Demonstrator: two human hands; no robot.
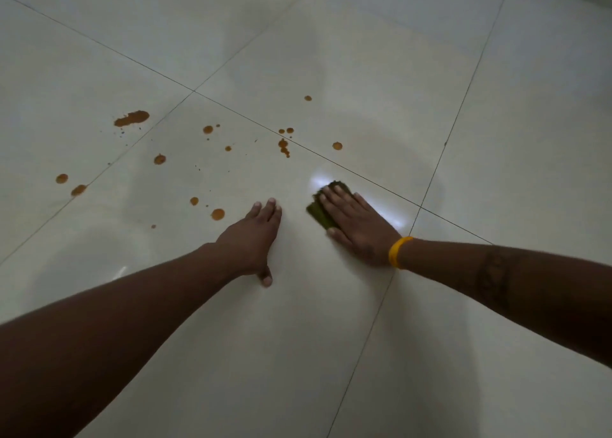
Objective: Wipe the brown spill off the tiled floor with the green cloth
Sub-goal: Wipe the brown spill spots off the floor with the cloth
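Observation:
Brown spill drops lie scattered over the pale tiled floor (364, 83): a long blotch (131, 118) at the far left, small drops near the tile joint (283, 145), and a round drop (218, 214) just left of my left hand. My right hand (356, 227) presses flat on the folded green cloth (318, 214), whose left edge and far corner show past the fingers. My left hand (256, 239) rests flat on the floor beside it, fingers apart, holding nothing.
Dark grout lines cross the floor; one runs diagonally just beyond the cloth. A yellow band (399, 252) circles my right wrist. A bright light reflection (318, 182) glares on the tile by the cloth.

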